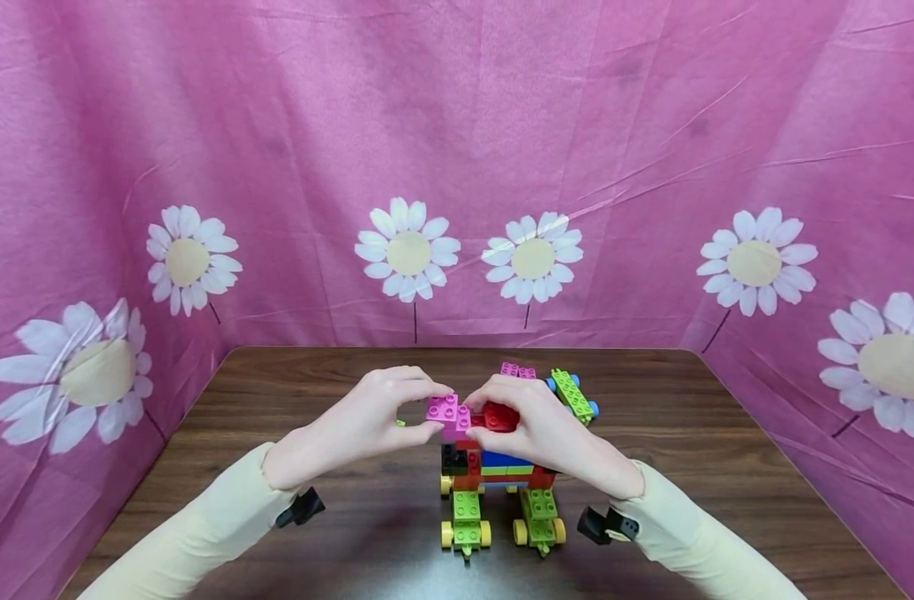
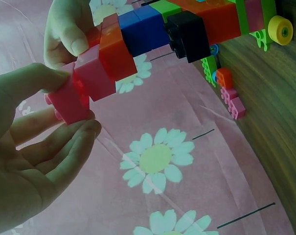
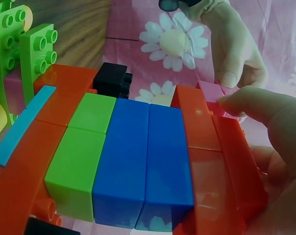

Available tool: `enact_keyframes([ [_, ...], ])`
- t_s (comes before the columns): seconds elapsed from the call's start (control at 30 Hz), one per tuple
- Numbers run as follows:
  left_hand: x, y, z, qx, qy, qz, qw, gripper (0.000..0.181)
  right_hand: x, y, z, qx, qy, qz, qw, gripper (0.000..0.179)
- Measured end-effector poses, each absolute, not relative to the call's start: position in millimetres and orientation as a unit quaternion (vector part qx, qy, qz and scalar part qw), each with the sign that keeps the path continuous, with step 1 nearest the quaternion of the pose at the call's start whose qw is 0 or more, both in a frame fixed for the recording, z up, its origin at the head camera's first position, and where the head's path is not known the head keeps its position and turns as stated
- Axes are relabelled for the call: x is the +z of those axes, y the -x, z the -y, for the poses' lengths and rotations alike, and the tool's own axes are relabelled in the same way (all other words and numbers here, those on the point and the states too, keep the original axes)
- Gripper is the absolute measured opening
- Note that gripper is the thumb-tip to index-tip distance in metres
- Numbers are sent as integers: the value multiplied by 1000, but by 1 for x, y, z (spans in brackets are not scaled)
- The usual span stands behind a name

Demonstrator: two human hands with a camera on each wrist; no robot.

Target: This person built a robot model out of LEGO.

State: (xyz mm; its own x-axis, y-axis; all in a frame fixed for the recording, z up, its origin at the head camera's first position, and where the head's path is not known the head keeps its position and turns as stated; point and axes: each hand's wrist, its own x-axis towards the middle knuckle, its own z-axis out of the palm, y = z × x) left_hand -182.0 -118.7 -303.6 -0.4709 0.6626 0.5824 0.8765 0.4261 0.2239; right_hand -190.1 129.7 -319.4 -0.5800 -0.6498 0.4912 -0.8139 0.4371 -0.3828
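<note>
My left hand [image 1: 387, 410] pinches a pink toy brick [image 2: 69, 100] between thumb and fingers at the top left of a tall brick structure [image 1: 506, 460]. Right beside that brick sits a second pink brick [image 2: 96, 76], attached to the structure's red top. From the other side, my right hand [image 1: 542, 421] grips the top of the structure, its thumb and fingers around the upper bricks by the second pink one. Red bricks [image 3: 214, 171], blue bricks [image 3: 121, 156] and green bricks [image 3: 77, 171] make up the body. A black brick [image 2: 189, 36] juts from its side.
Green wheeled bases [image 1: 466, 517] with yellow wheels carry the structure on the wooden table [image 1: 337, 533]. Behind it lie a green wheeled piece [image 1: 571, 396] with blue wheels and loose pink bricks [image 1: 518, 370]. A pink flowered cloth [image 1: 457, 108] hangs around the table.
</note>
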Motion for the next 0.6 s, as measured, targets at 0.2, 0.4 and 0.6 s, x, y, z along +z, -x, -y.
enact_keyframes([
  [0.2, -306, 182, 120, -262, 469, 818, 205, 31, -321, 191, -130, 301, -436, 837, 136, 22],
  [0.4, -309, 181, 120, -270, 455, 824, 205, 30, -322, 191, -130, 303, -437, 836, 136, 22],
  [0.6, -309, 180, 118, -263, 444, 830, 210, 30, -322, 192, -130, 302, -435, 837, 135, 22],
])
